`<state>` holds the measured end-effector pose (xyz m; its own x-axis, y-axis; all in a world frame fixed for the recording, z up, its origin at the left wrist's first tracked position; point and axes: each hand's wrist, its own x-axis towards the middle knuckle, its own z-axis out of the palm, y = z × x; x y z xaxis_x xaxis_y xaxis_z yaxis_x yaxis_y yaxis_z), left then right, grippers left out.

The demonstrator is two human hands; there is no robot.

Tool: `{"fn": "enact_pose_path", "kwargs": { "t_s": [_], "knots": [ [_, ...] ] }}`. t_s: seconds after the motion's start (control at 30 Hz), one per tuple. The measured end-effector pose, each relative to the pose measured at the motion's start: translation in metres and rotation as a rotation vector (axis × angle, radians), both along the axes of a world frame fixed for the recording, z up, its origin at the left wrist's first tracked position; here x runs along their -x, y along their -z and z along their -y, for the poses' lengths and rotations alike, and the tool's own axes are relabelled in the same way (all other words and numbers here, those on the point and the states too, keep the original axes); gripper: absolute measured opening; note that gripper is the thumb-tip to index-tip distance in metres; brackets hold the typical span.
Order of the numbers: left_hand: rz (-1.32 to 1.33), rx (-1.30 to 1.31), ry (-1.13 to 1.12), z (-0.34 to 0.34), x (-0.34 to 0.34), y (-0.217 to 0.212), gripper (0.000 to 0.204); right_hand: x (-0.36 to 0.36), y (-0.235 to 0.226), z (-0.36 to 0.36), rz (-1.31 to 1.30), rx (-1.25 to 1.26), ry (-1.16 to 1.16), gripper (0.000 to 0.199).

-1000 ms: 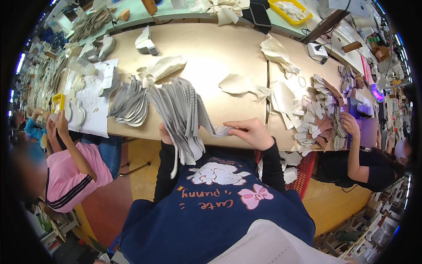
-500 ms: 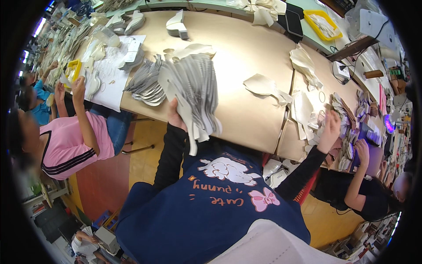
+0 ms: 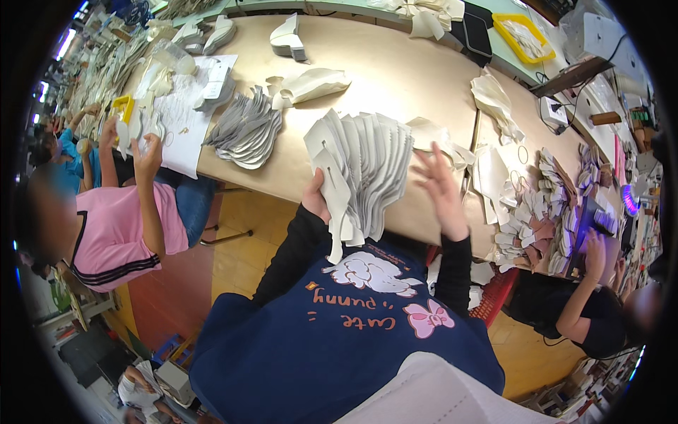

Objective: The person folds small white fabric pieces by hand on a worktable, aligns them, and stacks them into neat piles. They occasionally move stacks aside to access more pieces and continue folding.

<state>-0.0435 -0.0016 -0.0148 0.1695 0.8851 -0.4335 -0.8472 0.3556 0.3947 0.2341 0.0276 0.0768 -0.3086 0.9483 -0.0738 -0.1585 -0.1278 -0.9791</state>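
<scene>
Stack (image 3: 367, 177): grey-white cut pcs, fanned, held up at table (image 3: 395, 63) near edge, in front of shirt (image 3: 353, 339); narrow ends hang down
L hand (image 3: 318, 199): closed on stack's left side, holding it
R hand (image 3: 441, 185): empty, fingers spread, just beside stack's right side; contact, can't tell
Grey pile (image 3: 247, 134): on table, left of stack, apart from it
Handling: L grip prob. best firm but not crushing, as thin pcs look bendy; R palm flat vs. loose side would steady layers; keep fingertips clear of cream pc (image 3: 429, 133) behind
</scene>
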Motion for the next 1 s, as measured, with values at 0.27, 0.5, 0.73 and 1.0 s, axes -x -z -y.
{"fn": "enact_pose_path", "kwargs": {
  "t_s": [0.27, 0.5, 0.73, 1.0],
  "knots": [
    [0.464, -0.256, 0.047, 0.012, -0.015, -0.003, 0.077, 0.075, -0.028, 0.006, 0.178, -0.159, 0.296, 0.083],
    [0.548, -0.247, 0.029, 0.018, -0.016, 0.001, 0.070, 0.074, -0.028, 0.017, 0.027, -0.048, 0.379, 0.077],
    [-0.072, -0.163, 0.163, 0.004, -0.001, -0.006, 0.072, 0.068, -0.007, 0.018, 0.141, -0.106, 0.471, 0.068],
    [0.047, 0.085, -0.082, 0.010, 0.013, 0.027, 0.062, 0.034, 0.017, 0.029, -0.060, 0.122, 0.516, 0.068]
  ]
}}
